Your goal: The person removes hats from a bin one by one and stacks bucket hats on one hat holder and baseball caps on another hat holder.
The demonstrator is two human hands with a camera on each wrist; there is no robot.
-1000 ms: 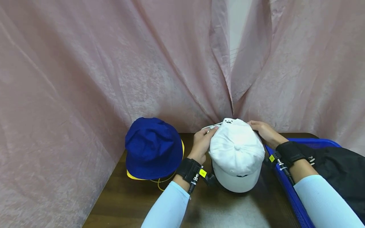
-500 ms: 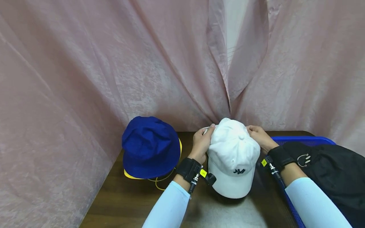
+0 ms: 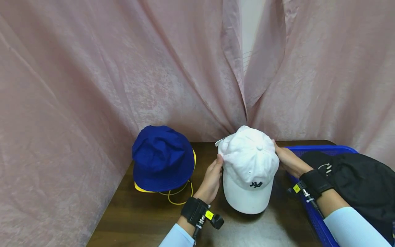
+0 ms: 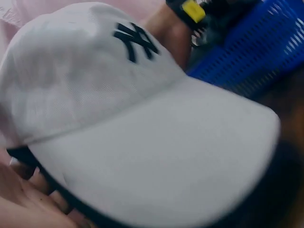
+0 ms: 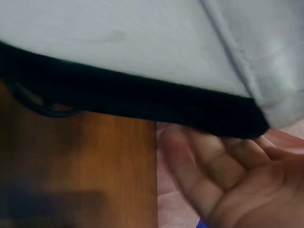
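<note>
At centre frame I have the white cap (image 3: pixel 249 164) on the wooden table (image 3: pixel 135 219), brim toward the camera. My left hand (image 3: pixel 211 180) and right hand (image 3: pixel 288 161) flank its crown with fingers relaxed and flat, steadying rather than gripping. The blue bucket hat (image 3: pixel 162 157) sits apart, left of centre.

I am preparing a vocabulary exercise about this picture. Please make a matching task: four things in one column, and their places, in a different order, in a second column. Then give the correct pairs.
Things:
1. white cap
2. blue bucket hat
3. black garment
4. pink curtain

Places:
A. in the blue basket at the right
B. between the left hand and the right hand
C. behind the table
D. on the table, left of the cap

Pairs: 1-B, 2-D, 3-A, 4-C
</note>
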